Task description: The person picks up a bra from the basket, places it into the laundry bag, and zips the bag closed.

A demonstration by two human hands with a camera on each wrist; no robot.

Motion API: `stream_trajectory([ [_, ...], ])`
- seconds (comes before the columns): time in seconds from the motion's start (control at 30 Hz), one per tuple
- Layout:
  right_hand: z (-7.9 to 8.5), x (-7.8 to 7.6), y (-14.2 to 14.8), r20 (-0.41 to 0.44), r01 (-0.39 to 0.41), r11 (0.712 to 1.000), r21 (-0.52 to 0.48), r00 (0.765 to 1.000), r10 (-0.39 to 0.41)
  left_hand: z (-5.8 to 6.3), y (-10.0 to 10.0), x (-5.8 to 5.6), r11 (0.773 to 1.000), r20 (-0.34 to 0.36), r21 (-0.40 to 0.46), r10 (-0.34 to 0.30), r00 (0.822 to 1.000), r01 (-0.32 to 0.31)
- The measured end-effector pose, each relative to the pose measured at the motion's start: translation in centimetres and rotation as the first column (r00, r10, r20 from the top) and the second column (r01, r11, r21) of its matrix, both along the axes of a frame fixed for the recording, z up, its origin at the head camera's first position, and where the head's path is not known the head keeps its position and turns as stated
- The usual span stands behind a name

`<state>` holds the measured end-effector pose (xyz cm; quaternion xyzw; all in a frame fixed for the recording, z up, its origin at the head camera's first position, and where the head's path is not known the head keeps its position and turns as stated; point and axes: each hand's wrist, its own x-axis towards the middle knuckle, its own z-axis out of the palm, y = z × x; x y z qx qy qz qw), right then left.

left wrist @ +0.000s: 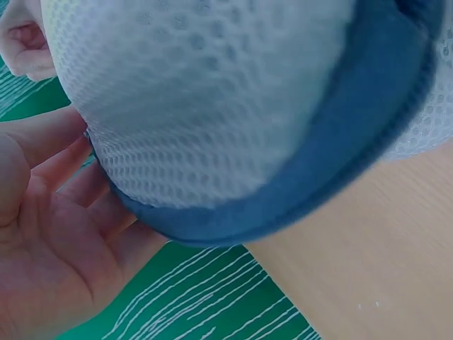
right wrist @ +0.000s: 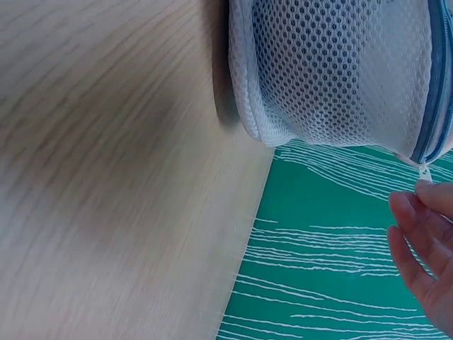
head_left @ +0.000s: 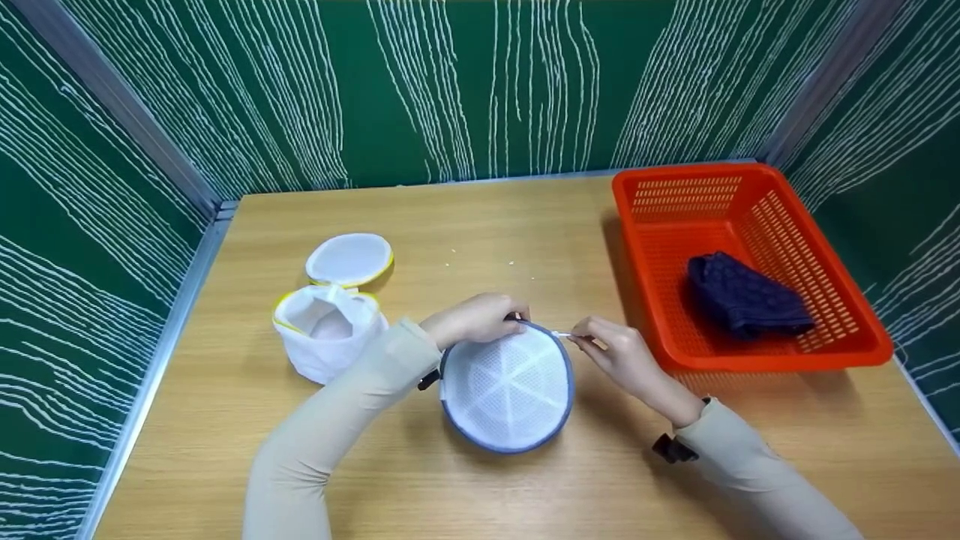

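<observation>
A round white mesh laundry bag (head_left: 506, 390) with blue trim stands near the middle of the table. At its far rim my left hand (head_left: 480, 319) pinches the blue edge between thumb and fingers; the left wrist view shows that hand (left wrist: 64, 219) along the blue trim (left wrist: 233, 223). On the right, my right hand (head_left: 611, 349) pinches the small white zipper pull (right wrist: 424, 172) between thumb and forefinger. The zipper runs along the blue band (right wrist: 432, 85) in the right wrist view. The bag's inside is hidden.
A red plastic basket (head_left: 679, 356) holding a dark blue folded cloth (head_left: 750, 296) stands at the right. To the left lie a white bag with yellow trim (head_left: 330, 352) and its round white lid (head_left: 349, 259). Green walls (head_left: 525, 90) with white streaks border the wooden table (head_left: 480, 217).
</observation>
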<state>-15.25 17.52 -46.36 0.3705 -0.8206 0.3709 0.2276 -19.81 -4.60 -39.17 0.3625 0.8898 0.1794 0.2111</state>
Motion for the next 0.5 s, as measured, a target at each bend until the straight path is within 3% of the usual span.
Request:
stream_trajectory([
  [0.13,-0.1,0.0,-0.2,-0.009,-0.015,1.000,-0.008,1.000,0.015,-0.3,-0.6,0.1,0.999,-0.010,0.041,0.009,1.000,-0.009],
  [0.5,-0.2,-0.1,-0.7,-0.021,-0.021,1.000,0.011,1.000,0.021,-1.4,-2.3,0.9,0.978,0.034,0.151,0.144,0.989,-0.147],
])
